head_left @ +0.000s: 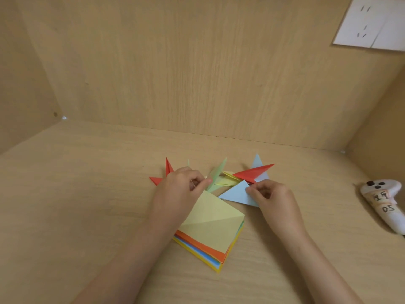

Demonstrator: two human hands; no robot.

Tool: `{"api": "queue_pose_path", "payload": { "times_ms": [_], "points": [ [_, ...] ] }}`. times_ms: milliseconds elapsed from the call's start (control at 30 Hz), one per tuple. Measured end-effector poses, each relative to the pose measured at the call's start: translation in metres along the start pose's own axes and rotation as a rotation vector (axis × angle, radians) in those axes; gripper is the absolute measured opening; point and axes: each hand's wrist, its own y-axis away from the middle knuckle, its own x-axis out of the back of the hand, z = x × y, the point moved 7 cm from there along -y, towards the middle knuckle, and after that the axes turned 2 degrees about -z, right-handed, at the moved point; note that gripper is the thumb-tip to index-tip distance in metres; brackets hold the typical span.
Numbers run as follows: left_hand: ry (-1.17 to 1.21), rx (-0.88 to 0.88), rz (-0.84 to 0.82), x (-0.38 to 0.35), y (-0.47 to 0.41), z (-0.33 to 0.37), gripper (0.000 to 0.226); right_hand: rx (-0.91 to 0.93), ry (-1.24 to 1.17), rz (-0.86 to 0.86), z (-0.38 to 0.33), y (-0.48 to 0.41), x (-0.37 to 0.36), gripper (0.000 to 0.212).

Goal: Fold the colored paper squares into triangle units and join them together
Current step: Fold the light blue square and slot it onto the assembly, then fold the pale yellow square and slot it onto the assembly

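Observation:
A stack of colored paper squares [203,249] lies on the wooden desk, topped by a creased pale yellow sheet [214,220]. Behind it sit folded units: a red one [167,170] at the left, a green one [217,174], a yellow one [228,179], a red one [254,173] and a light blue one [257,163] at the back right. My left hand [179,189] pinches the far corner of the yellow sheet next to the green unit. My right hand [274,196] pinches a light blue triangle [237,194] where the red unit's end meets it.
A white handheld device [382,202] with taped labels lies at the right edge of the desk. A white wall socket plate [370,23] sits at the upper right. Wooden walls close the desk at the back and on both sides.

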Motion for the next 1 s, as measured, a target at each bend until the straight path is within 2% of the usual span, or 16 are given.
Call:
{"api": "queue_pose_path", "payload": {
  "times_ms": [100,200,333,433,533,733,833,1000],
  "points": [
    [-0.15,-0.034,-0.021,0.003,0.006,0.012,0.026,0.002,0.176,0.052,-0.003,0.004,0.0,0.01],
    [-0.204,-0.004,-0.126,-0.006,0.017,0.006,0.034,0.083,0.288,0.16,-0.009,0.008,0.004,0.012],
    [-0.238,-0.008,-0.145,-0.011,0.023,-0.002,0.051,0.28,0.218,0.252,-0.026,0.017,0.007,0.007],
    [-0.203,-0.01,-0.146,-0.012,0.024,-0.001,0.055,0.409,0.159,0.085,-0.035,0.022,-0.011,0.014],
    [-0.118,-0.019,-0.151,-0.014,0.025,-0.002,0.056,0.455,0.164,-0.095,-0.036,0.023,-0.026,0.043],
    [0.031,-0.04,-0.115,-0.012,0.021,-0.006,0.062,0.427,0.216,-0.21,-0.034,0.022,-0.035,0.059],
    [0.054,-0.055,-0.107,-0.013,0.02,-0.006,0.062,0.42,0.204,-0.219,-0.033,0.023,-0.038,0.052],
    [0.034,-0.056,-0.1,-0.011,0.022,-0.005,0.055,0.427,0.112,-0.16,-0.032,0.023,-0.035,0.027]
  ]
}}
